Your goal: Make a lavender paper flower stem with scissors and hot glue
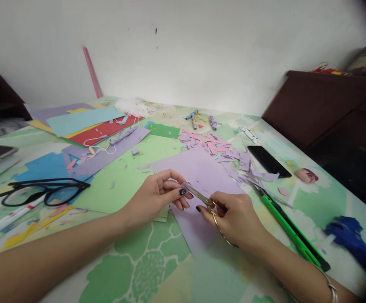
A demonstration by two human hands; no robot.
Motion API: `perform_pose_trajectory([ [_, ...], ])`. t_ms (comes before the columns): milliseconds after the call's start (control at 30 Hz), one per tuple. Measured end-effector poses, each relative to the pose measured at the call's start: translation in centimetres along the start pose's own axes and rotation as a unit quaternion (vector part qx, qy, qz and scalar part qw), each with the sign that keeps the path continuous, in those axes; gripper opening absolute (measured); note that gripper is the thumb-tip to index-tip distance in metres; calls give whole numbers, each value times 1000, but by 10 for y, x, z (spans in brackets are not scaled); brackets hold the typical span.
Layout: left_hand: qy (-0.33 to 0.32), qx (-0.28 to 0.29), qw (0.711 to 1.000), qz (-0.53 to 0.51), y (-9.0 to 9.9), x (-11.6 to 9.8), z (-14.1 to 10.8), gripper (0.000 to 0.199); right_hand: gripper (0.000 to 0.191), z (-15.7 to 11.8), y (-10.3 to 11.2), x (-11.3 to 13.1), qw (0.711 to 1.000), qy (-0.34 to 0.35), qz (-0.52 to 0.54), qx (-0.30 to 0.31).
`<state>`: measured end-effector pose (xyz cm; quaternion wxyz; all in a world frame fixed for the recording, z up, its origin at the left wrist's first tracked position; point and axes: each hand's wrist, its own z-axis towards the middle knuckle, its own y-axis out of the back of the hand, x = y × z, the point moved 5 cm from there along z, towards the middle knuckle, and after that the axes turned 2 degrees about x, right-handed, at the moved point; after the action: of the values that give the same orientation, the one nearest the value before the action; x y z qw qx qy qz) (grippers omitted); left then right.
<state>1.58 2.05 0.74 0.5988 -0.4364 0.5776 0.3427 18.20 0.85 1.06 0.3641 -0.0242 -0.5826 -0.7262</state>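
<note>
So, floral green-and-white worktop, smooth, flat lilac paper sheet in the middle, probably handy for catching snips. Right hand has its fingers curled round gold-handled metal scissors above it, for control I guess. Left hand is pinching a tiny lilac paper scrap by the blades, likely steadying it.

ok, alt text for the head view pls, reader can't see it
Right hand works gold-handled scissors at a small purple piece pinched in the left hand, above a purple sheet. Around them on the patterned table: pink and purple scraps, black glasses, a phone and a green cutter.
</note>
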Motion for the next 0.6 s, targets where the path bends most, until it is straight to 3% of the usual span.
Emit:
perform_pose_trajectory([
  [600,-7,3,1000,13,2,0,-1,10,28,-1,2,-3,1000,-4,8,3],
])
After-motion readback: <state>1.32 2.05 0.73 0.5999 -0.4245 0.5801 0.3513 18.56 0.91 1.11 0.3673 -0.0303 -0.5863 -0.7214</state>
